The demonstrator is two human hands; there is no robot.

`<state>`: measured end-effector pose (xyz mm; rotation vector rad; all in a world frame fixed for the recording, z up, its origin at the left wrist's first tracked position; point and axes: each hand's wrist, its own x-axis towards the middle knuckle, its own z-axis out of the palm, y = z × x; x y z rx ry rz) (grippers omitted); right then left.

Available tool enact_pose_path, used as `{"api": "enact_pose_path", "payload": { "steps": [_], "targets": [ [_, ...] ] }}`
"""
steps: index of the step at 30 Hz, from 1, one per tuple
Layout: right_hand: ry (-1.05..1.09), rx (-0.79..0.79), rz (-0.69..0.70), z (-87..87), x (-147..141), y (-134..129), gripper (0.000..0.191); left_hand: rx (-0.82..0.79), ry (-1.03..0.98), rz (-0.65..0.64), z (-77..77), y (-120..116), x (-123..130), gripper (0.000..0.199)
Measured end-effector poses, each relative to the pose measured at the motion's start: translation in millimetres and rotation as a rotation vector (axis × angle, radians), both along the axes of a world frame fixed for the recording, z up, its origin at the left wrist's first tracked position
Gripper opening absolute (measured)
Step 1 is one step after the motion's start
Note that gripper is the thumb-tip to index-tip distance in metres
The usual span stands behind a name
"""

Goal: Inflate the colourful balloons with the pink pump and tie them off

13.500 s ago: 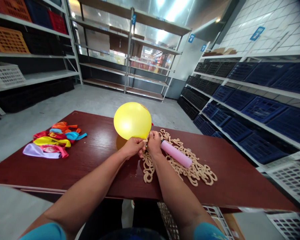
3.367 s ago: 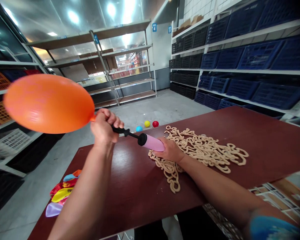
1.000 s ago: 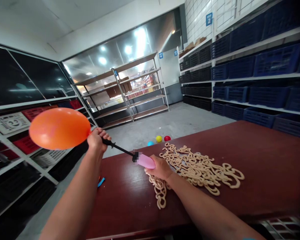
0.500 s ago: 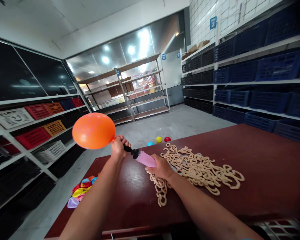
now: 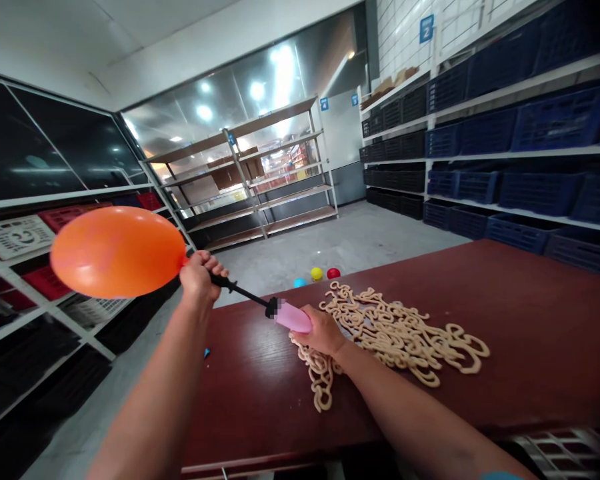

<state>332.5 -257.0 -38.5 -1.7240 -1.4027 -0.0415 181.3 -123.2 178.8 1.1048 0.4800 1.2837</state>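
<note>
My left hand (image 5: pixel 200 277) is closed round the black end of a hand balloon pump and the neck of a large inflated orange balloon (image 5: pixel 117 252). The balloon sticks out to the left of that hand. My right hand (image 5: pixel 323 331) wraps round the pump's pink barrel (image 5: pixel 293 317). Between the hands a thin black rod (image 5: pixel 250 294) shows, drawn out of the barrel. Just beyond and right of my right hand, a tangle of beige cords or long thin balloons (image 5: pixel 380 327) lies on the dark red table (image 5: pixel 520 320).
On the floor past the table sit a blue ball (image 5: pixel 300 283), a yellow ball (image 5: pixel 317 273) and a red ball (image 5: pixel 333 273). Shelves of blue crates (image 5: pixel 540 190) line the right side. A metal rack (image 5: pixel 265 180) stands at the back, and crate shelves (image 5: pixel 15 237) are at left.
My left hand has moved left, away from my right, pulling out the pump's rod. The orange balloon looks larger and sits further left. My left forearm now covers most of the coloured balloons on the table.
</note>
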Motion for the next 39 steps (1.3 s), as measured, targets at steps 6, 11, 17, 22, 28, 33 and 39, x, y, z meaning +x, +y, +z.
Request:
{"api": "enact_pose_path", "payload": {
  "steps": [6,11,17,22,28,33,39],
  "targets": [
    [-0.005,-0.035,-0.024,-1.6,1,-2,0.044,-0.108,0.03,-0.064,-59.0,-26,43,0.011],
    [-0.028,-0.036,-0.009,0.3,-2,-2,0.045,-0.126,0.004,-0.056,-75.1,-30,37,0.011],
    [-0.063,-0.012,0.038,4.3,-4,-2,0.046,-0.106,-0.019,-0.007,-42.0,-12,-5,0.012],
    [-0.071,-0.009,0.052,5.0,-4,2,0.046,-0.012,-0.022,0.01,4.6,5,-42,0.014],
    [-0.059,-0.069,-0.002,4.6,0,0,0.04,0.04,-0.022,0.005,2.9,5,-27,0.014],
    [-0.047,-0.078,-0.026,0.3,4,-3,0.04,-0.019,-0.01,-0.026,-44.3,-18,22,0.011],
    [-0.038,-0.061,-0.041,0.2,2,-2,0.043,-0.091,-0.016,-0.064,-74.3,-39,46,0.01]
  ]
}}
